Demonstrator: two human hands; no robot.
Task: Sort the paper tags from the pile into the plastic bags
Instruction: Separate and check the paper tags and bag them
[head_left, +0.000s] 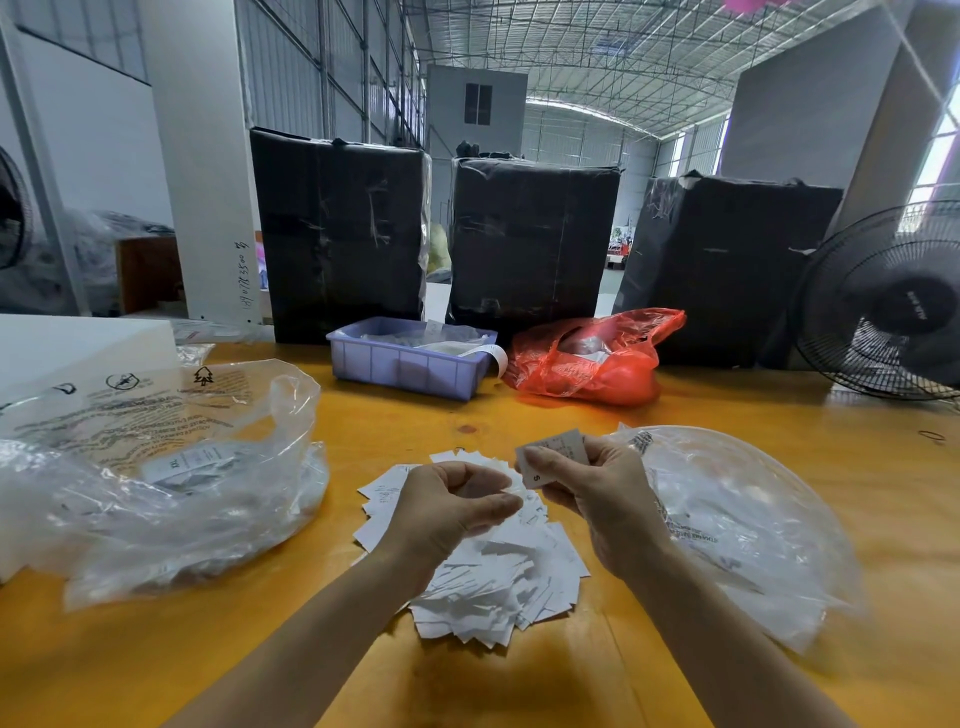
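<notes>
Nearest to us, our two forearms reach in over the orange surface (519, 675), and we take the pile of paper tags (493, 577) as our landmark. The pile lies spread between our arms, its ragged near edge well back from the near edge of the surface, with bare wood in front of it.

Our left hand (447, 512) hovers over the far part of the pile, fingers curled and thumb drawn toward them; whether it nips a tag we cannot tell. Our right hand (592, 493), just right of the pile's far end, pinches a small bunch of tags (553, 457) between thumb and fingers, lifted clear of the pile.

Left of the pile sits a crumpled clear plastic bag (171, 483) with printed warnings, its mouth gaping open and a few tags inside. Right of the pile, its edge just beside the right hand, lies a second clear bag (743, 519), flatter, also holding tags. A strip of bare wood separates the left bag from the pile.

Beyond the pile runs an open band of surface. Farther still stand a lilac plastic tray (405, 364) and a red plastic bag (592, 358), side by side. Behind them three black wrapped bales (530, 239) line the far edge, and a black fan (883, 306) stands far right of the pile.
</notes>
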